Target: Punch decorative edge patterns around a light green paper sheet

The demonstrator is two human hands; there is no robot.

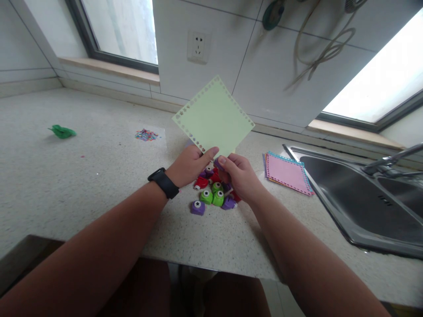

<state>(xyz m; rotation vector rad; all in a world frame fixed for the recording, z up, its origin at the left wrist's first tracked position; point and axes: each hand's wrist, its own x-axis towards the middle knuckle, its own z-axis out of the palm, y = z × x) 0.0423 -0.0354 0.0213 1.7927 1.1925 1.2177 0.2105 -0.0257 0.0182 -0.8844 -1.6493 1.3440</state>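
A light green paper square (214, 116) with punched holes along its edges is held up over the counter, one corner pointing down. My left hand (190, 165) pinches that lower corner with thumb and fingers; a black watch sits on its wrist. My right hand (238, 175) is closed around a small purple punch (218, 164) at the same corner of the paper. Below the hands lie several small craft punches (211, 196) in purple, green and red.
A stack of pink and coloured punched papers (287, 174) lies beside a steel sink (363, 198) with a tap at the right. A pile of paper confetti (146, 134) and a green scrap (62, 131) lie on the speckled counter (82, 185). A wall socket (198, 46) sits behind.
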